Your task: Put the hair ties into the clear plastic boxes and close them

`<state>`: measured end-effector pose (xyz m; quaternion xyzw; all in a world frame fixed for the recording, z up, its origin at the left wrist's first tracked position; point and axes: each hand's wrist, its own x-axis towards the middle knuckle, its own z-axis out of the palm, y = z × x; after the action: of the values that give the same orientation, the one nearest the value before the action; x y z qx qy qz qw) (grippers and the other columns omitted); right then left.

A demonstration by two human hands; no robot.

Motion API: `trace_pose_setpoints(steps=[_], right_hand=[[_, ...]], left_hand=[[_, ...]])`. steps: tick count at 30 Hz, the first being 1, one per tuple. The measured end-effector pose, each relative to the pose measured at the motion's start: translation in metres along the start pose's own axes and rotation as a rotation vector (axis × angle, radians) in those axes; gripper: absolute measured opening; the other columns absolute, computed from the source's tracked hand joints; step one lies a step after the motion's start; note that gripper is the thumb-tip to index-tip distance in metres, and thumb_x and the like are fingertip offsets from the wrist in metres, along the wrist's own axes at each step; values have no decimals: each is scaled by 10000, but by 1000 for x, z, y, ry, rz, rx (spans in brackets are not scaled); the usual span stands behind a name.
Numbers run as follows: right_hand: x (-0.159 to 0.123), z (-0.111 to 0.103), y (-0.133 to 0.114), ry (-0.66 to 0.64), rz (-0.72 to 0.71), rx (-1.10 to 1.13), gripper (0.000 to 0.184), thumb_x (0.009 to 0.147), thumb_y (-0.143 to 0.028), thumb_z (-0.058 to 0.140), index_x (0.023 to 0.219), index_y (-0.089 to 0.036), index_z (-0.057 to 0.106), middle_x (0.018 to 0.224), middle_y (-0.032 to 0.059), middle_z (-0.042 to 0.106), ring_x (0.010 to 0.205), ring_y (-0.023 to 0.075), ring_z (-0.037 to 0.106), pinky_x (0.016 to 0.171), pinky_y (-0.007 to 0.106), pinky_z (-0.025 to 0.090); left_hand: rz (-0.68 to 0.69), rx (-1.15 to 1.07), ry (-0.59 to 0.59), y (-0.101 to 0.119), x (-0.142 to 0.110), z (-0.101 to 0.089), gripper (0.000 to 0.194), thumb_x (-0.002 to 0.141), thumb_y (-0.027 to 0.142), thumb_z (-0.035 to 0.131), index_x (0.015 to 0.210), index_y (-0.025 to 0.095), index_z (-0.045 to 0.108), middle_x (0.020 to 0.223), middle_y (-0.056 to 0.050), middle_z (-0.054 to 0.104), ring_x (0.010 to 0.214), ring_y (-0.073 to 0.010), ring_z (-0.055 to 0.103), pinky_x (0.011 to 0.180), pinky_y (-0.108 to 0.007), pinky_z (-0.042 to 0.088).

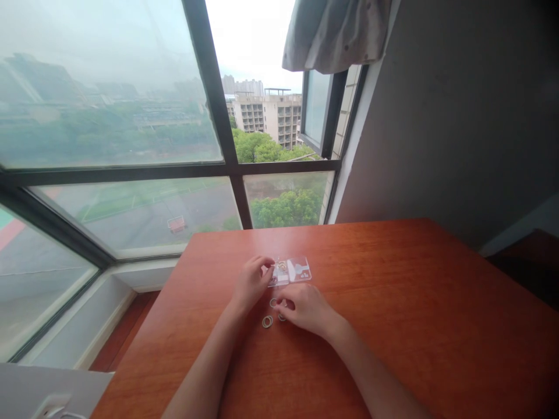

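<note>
A small clear plastic box (283, 279) stands on the table with its lid (300, 269) folded open to the right. Inside it are several small gold-coloured pieces (282, 266), too small to name. My left hand (252, 284) is closed at the box's left edge, thumb and fingers gripping it. Nearer to me, my right hand (308, 308) makes a pinch, with its fingertips on a thin pale ring (273, 302). Beside and partly under those fingers lies another ring (282, 318). A pair of overlapping rings (267, 322) rests flat to the left.
The reddish-brown wooden table (393, 279) reaches back to a window with dark frames (238, 169). One window sash (323, 116) is swung outward beneath a gathered curtain (336, 35). A grey wall (445, 128) rises on the right.
</note>
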<state>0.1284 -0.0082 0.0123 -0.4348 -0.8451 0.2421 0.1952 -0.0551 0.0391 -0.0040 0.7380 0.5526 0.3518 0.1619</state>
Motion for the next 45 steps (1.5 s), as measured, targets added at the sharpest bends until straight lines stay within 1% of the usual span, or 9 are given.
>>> trace_pose_setpoints(steps=[4,9,14,21,31,35,40,42,45], right_hand=[[-1,11,-11,-31,-52,6,135,822,-350,676,909,-249,697,844,-9,716,766,144,627,656,224,367],[0,17,-12,-67,-51,-30,119,830,-341,660,912,-264,699,850,-12,724,799,158,644,656,229,369],[0,14,-9,-82,-70,-47,102,849,-319,634,880,-262,712,836,-16,729,789,155,649,644,230,372],[-3,7,-4,-80,-70,-93,102,833,-292,621,838,-259,717,789,-9,721,734,155,629,619,233,347],[-2,9,-6,-86,-11,-83,93,786,-237,611,786,-249,703,734,-7,698,666,144,592,572,233,300],[0,8,-2,-17,18,-4,104,780,-213,607,824,-242,696,727,-17,684,653,126,574,581,219,306],[4,1,8,182,164,82,67,802,-228,575,786,-216,639,613,-36,595,586,112,523,567,208,305],[6,-3,12,266,213,106,64,808,-228,558,798,-214,620,579,-44,554,562,112,508,566,206,312],[7,-7,18,354,245,143,71,821,-250,545,816,-211,604,562,-48,520,538,115,490,554,209,314]], left_hand=[[-6,3,14,-2,0,-4,146,836,210,545,913,199,670,825,-3,649,596,-106,516,595,-231,417],[1,9,22,-1,0,-6,143,828,207,550,902,196,672,829,-3,656,591,-102,507,596,-234,414],[-4,1,26,-1,0,-6,140,831,204,544,893,190,669,823,-6,657,585,-99,503,594,-234,411],[5,-4,19,-3,0,-7,131,830,204,552,894,197,666,815,2,648,581,-98,502,585,-223,403],[16,-2,19,-2,-1,-6,133,830,193,549,890,193,667,816,1,644,588,-95,507,585,-216,396],[14,8,19,1,-1,-8,130,839,209,549,888,188,667,809,-1,639,589,-97,502,582,-218,390],[31,-40,6,10,0,-10,144,858,239,543,876,177,672,766,-2,625,588,-97,486,581,-214,381],[40,-119,-36,15,0,-10,160,869,257,540,872,168,674,731,1,619,578,-93,474,569,-207,377],[47,-241,-145,24,-1,-8,180,871,280,550,860,158,681,702,4,623,561,-85,452,544,-195,366]])
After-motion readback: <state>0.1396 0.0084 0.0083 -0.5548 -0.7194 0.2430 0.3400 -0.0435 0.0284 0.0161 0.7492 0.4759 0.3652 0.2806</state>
